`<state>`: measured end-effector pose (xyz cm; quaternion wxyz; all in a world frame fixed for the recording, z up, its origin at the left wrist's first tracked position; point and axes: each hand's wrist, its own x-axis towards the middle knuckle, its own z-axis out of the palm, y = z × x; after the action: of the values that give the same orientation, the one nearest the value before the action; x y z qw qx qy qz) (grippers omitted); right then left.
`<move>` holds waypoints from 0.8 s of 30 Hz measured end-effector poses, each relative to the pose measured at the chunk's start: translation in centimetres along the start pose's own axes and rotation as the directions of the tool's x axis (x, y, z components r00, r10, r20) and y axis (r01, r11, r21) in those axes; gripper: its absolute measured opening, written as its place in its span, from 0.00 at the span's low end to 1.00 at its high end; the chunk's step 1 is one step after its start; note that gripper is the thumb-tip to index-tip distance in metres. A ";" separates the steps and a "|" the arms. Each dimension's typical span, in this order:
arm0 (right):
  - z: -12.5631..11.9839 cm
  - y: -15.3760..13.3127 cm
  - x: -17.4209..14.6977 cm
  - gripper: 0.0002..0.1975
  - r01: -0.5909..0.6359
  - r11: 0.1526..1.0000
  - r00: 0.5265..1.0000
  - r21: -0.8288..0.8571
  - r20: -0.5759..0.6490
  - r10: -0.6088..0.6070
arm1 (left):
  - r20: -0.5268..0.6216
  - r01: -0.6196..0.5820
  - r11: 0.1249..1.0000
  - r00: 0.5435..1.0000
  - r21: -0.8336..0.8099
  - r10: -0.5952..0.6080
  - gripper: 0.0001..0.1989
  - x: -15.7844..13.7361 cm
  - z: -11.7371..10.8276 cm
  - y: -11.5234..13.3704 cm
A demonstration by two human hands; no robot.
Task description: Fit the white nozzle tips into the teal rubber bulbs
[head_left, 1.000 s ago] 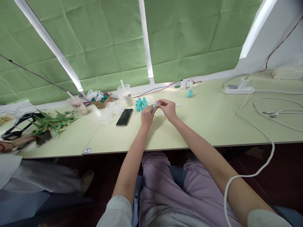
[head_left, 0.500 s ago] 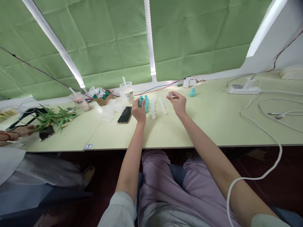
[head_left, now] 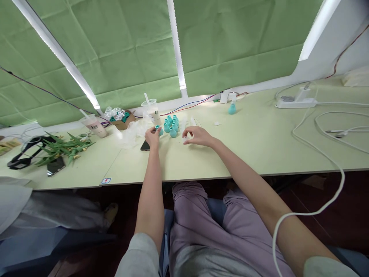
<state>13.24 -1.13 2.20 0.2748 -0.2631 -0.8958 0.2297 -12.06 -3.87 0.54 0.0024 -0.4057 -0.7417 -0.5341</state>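
My left hand [head_left: 152,137] is closed around a small teal bulb-shaped bottle [head_left: 159,130], over the edge of a dark phone [head_left: 145,146]. To its right stand several teal bottles [head_left: 173,132] of the same kind, grouped with their open necks up. My right hand [head_left: 199,136] is closed in a pinch on a small white piece [head_left: 185,140], low over the table. Behind its fingers lie rows of white plastic pieces [head_left: 193,122], partly hidden. Another small white piece [head_left: 217,123] rests alone farther right. A teal bottle with a white top [head_left: 232,108] stands near the back.
Crumpled clear plastic [head_left: 131,134], a cardboard box [head_left: 122,122] and two drink cups with straws [head_left: 97,126] are at the left. Beyond them lie green plants [head_left: 65,146] and another phone [head_left: 55,166]. A power strip [head_left: 296,102] and white cables [head_left: 343,130] occupy the right.
My left hand has moved left with a teal bottle, away from the group. My right hand has come left and nearer. A white piece now lies at the right. The co-worker's hand has left view.
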 end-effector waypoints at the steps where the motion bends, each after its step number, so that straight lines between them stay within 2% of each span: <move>1: 0.1 -0.1 0.0 0.14 0.024 0.999 1.000 -0.033 0.004 -0.024 | 0.032 0.008 1.000 0.999 0.012 -0.008 0.15 0.1 0.4 -0.2; 6: 0.6 0.2 -0.1 0.15 0.073 0.987 0.997 -0.141 -0.001 -0.074 | 0.114 -0.009 0.997 0.993 0.082 -0.001 0.16 -0.3 1.8 -0.6; 14: 1.9 1.4 0.1 0.16 0.119 0.948 0.993 -0.295 0.032 -0.114 | 0.103 -0.018 0.999 0.995 0.046 0.014 0.14 -0.6 2.1 -1.0; 20: 1.6 1.1 0.1 0.20 0.112 0.962 0.994 -0.248 0.025 -0.109 | 0.109 -0.045 0.999 0.993 0.008 0.044 0.15 -0.5 2.4 -1.3; 24: 0.7 1.1 0.6 0.18 0.029 0.991 0.995 -0.129 -0.096 -0.042 | 0.113 -0.046 0.999 0.993 0.029 0.042 0.15 -0.5 2.4 -1.3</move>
<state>12.81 -0.17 1.33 0.3051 -0.2751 -0.8986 0.1540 -11.46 -2.38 -1.80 -0.0211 -0.4512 -0.7398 -0.4987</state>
